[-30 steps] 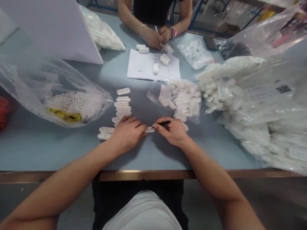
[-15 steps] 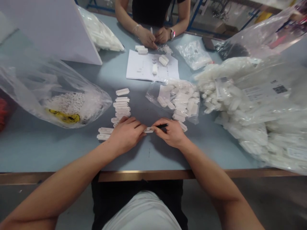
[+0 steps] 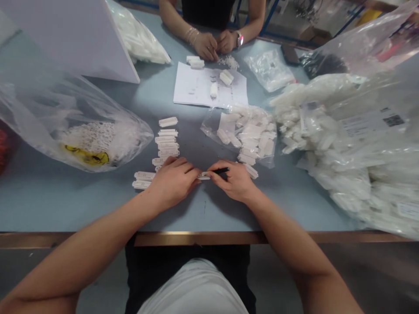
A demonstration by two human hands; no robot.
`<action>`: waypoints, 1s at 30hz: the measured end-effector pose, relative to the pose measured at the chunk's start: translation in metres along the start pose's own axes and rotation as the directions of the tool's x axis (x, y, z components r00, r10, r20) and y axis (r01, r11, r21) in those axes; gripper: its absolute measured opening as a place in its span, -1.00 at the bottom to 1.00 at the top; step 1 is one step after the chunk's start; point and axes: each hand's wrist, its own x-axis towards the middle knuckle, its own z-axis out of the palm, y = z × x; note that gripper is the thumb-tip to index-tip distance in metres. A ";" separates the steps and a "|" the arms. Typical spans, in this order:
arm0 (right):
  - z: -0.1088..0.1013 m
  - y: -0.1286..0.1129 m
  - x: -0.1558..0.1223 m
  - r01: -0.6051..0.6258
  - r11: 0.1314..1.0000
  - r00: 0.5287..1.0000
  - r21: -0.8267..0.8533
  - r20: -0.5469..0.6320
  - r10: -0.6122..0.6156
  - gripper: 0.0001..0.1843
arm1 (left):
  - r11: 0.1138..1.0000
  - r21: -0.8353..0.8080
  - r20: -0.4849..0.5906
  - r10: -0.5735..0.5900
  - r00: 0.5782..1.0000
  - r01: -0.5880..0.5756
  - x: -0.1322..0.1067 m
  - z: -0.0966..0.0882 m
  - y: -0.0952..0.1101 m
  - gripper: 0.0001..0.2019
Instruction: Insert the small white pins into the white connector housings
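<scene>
My left hand (image 3: 173, 179) is closed on one end of a small white plastic strip (image 3: 204, 175) that lies low over the blue table. At the strip's other end, my right hand (image 3: 236, 182) pinches a slim black pen-like tool (image 3: 223, 171); its tip is hidden by the fingers. A column of similar white plastic pieces (image 3: 168, 147) runs away from my left hand, and two more pieces (image 3: 143, 180) lie beside its wrist. Beyond my right hand, an open clear bag (image 3: 257, 131) spills more white pieces toward my fingers.
Large clear bags of white parts (image 3: 347, 174) crowd the right. A clear bag with small parts and a yellow tie (image 3: 87, 155) fills the left, near a white panel (image 3: 111, 48). Opposite, a co-worker's hands (image 3: 216, 45) rest behind a paper sheet (image 3: 196, 91).
My hands keep nearly the same pose on the strip and the black tool. The camera view has shifted slightly. The co-worker's hands have moved a little, and the white stick between them no longer shows.
</scene>
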 end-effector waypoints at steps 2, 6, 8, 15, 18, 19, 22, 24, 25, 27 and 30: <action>0.001 0.001 0.000 0.015 1.000 1.000 -0.006 0.006 -0.015 -0.82 | 1.000 0.013 0.004 0.000 1.000 0.000 0.000 0.000 0.000 -0.79; 0.001 0.001 0.000 -0.008 1.000 1.000 0.028 -0.020 0.009 -0.82 | 1.000 0.010 0.006 -0.003 1.000 0.003 0.001 0.000 0.001 -0.79; 0.001 0.001 -0.001 -0.059 0.996 0.996 0.059 -0.059 0.063 -0.82 | 1.000 0.006 -0.002 -0.002 1.000 0.002 0.001 0.000 0.001 -0.79; 0.002 0.001 -0.001 -0.071 0.997 0.996 0.042 -0.058 0.073 -0.82 | 1.000 0.013 0.013 0.002 1.000 -0.003 0.001 0.000 0.000 -0.80; 0.003 0.001 0.000 -0.043 0.999 0.998 0.006 -0.035 0.043 -0.81 | 1.000 0.015 0.022 0.001 1.000 -0.002 0.001 0.000 0.000 -0.79; 0.003 0.001 0.001 -0.031 1.000 0.999 -0.002 -0.028 0.031 -0.81 | 1.000 0.019 0.025 0.002 1.000 -0.002 0.001 0.000 0.000 -0.79; 0.003 0.001 0.002 -0.005 1.000 1.000 -0.014 -0.023 0.004 -0.81 | 1.000 0.030 0.020 0.005 1.000 -0.005 0.000 0.000 0.000 -0.80; 0.003 0.001 0.002 0.001 1.000 1.000 -0.019 -0.021 -0.002 -0.80 | 1.000 0.029 0.020 0.004 1.000 -0.005 0.000 0.000 0.000 -0.80; 0.003 0.002 0.001 -0.003 1.000 1.000 -0.015 -0.020 0.003 -0.80 | 1.000 0.028 0.019 0.003 1.000 -0.004 0.000 0.000 0.000 -0.80; 0.003 0.002 0.001 -0.038 0.999 0.999 0.027 -0.029 0.039 -0.81 | 1.000 0.026 0.020 0.000 1.000 -0.001 0.000 0.000 0.000 -0.80; 0.004 0.002 -0.001 -0.108 0.987 0.991 0.118 -0.061 0.116 -0.81 | 1.000 0.020 0.018 -0.007 1.000 0.007 0.000 0.001 0.000 -0.80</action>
